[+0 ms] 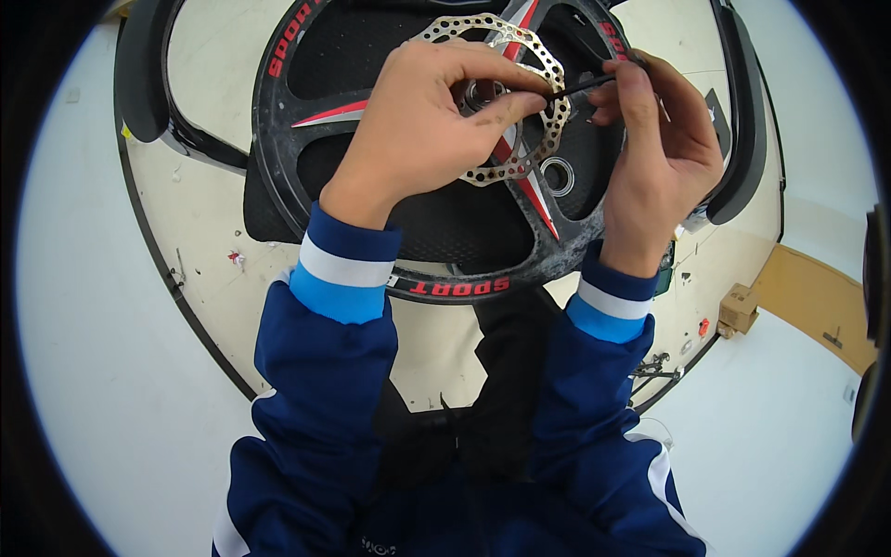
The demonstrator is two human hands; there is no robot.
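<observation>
Clock: hours around the wheel were read from its hub; those around the room, from mid-view.
Wheel: the black spoked wheel (329,232) lay flat at 12 o'clock in the room, on a black chair (264,209), its red-and-silver spoke accents at 1, 5 and 9.
Rotor: a perforated metal disc (553,70) lay around the hub, partly covered by the left hand (418,130).
Left grip: reaching in from 8 o'clock, it was narrow, thumb and forefinger pinched at the inner tip of a slim black rod (583,88); any smaller piece between them could not be told.
Right grip: the right hand (664,153), toward 3 o'clock, held the rod's outer end.
Rod: slanting, it crossed over the rotor's edge at 3 o'clock; contact there could not be told.
Silver ring: a small ring (570,176) showed beside the lower spoke, between 4 and 5.
Sleeves: navy (325,371), with white and light-blue cuff bands.
Floor: pale (204,200), a cardboard box (740,306) at 3 o'clock.
</observation>
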